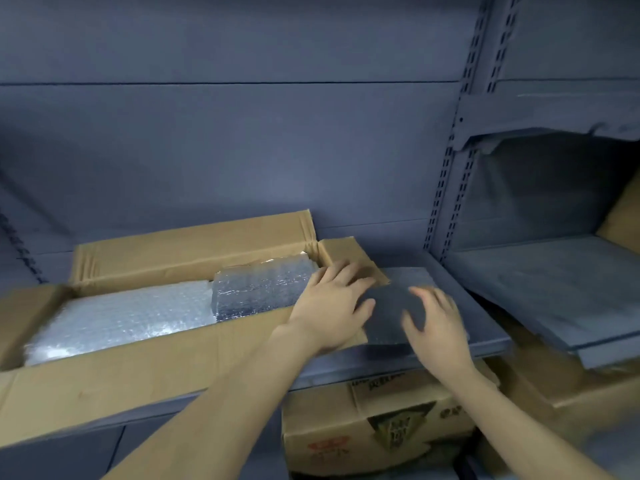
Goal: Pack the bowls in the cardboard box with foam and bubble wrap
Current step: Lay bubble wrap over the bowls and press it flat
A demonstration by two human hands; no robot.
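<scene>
An open cardboard box [138,368] lies on a blue-grey shelf, its flaps spread outward. Bubble wrap [121,317] covers what is inside, and a second folded piece of bubble wrap [259,289] sits on top at the right end. No bowls are visible. My left hand [332,306] rests flat on the box's right end flap, fingers spread. Beside the box, a thin clear sheet of bubble wrap [388,306] lies on the shelf. My right hand [436,323], blurred, is over that sheet's near right part with loosely bent fingers.
The shelf's front edge [415,355] runs just below my hands. A printed cardboard carton [346,427] stands under the shelf. A slotted upright post [450,188] separates a neighbouring shelf bay [536,289] on the right, where another carton [623,216] leans.
</scene>
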